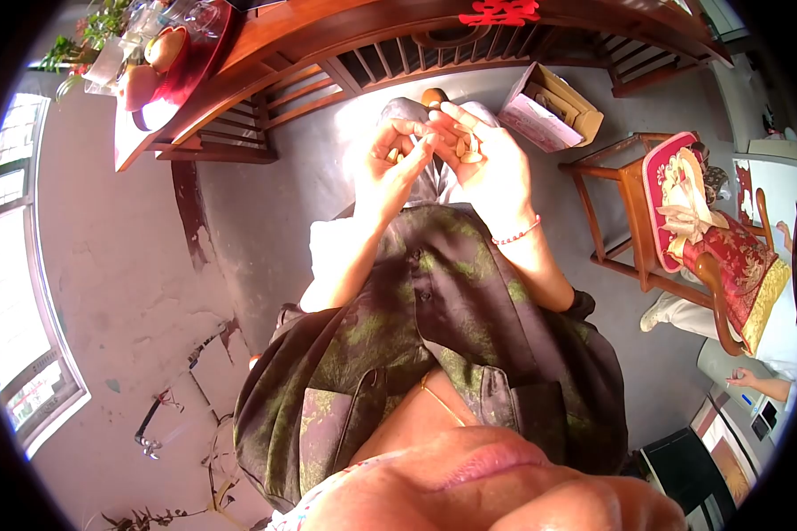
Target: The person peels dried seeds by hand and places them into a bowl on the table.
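Observation:
Several small pale pieces (468, 146), like seeds or nuts, lie in the upturned palm of my right hand (491, 168), whose fingers are loosely curled around them. Close beside it, my left hand (394, 159) is curled with a few similar pieces (397, 156) between its fingers and palm. The fingertips of both hands meet or nearly meet in front of my lap. A red bead bracelet (516, 232) circles my right wrist.
A long wooden sideboard (363, 44) spans the far side. An open cardboard box (553, 111) sits on the floor beyond my right hand. To the right are a wooden chair (633, 199) with cloths and another person's hand (748, 379); glassware and plants occupy the upper left.

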Demonstrator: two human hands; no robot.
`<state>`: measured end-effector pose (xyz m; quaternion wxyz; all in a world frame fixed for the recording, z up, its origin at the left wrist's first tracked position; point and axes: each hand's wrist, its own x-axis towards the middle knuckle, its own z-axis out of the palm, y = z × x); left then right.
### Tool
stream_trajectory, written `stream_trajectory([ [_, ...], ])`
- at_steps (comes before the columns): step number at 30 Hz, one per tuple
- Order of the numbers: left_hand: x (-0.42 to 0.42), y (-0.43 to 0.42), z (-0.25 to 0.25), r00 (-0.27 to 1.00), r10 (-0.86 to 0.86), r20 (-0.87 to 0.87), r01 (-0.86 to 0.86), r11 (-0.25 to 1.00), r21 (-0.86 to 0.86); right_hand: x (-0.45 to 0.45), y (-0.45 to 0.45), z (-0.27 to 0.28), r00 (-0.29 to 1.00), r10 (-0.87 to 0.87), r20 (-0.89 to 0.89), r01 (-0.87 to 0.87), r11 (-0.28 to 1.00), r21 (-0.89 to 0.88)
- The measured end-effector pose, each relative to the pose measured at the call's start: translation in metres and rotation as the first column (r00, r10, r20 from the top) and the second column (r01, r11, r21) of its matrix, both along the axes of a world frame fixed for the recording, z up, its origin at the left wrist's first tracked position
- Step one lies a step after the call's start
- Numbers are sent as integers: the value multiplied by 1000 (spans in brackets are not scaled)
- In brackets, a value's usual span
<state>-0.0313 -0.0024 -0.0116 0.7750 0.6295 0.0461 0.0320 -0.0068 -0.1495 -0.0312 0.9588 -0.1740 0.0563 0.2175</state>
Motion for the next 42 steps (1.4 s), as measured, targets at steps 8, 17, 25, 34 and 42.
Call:
stream_trajectory([
  [8, 0, 2, -2, 1000, -14, 11, 13, 996, 90, -12, 5, 16, 999, 29, -33, -43, 792, -609],
  [17, -4, 2, -5, 1000, 1, 7, -1, 998, 59, -15, 1, 14, 994, 86, 62, -36, 820, -571],
  [25, -7, 2, 6, 992, -123, -24, 122, 992, -38, -15, -1, 10, 993, 101, -52, -114, 907, -406],
  [34, -4, 9, -1, 968, -213, -132, 99, 808, -580, -21, 1, 19, 990, 125, 57, -76, 846, -528],
  [42, 3, 12, -4, 947, -277, -160, 89, 708, -701, -22, 1, 23, 989, 87, 120, -12, 852, -523],
])
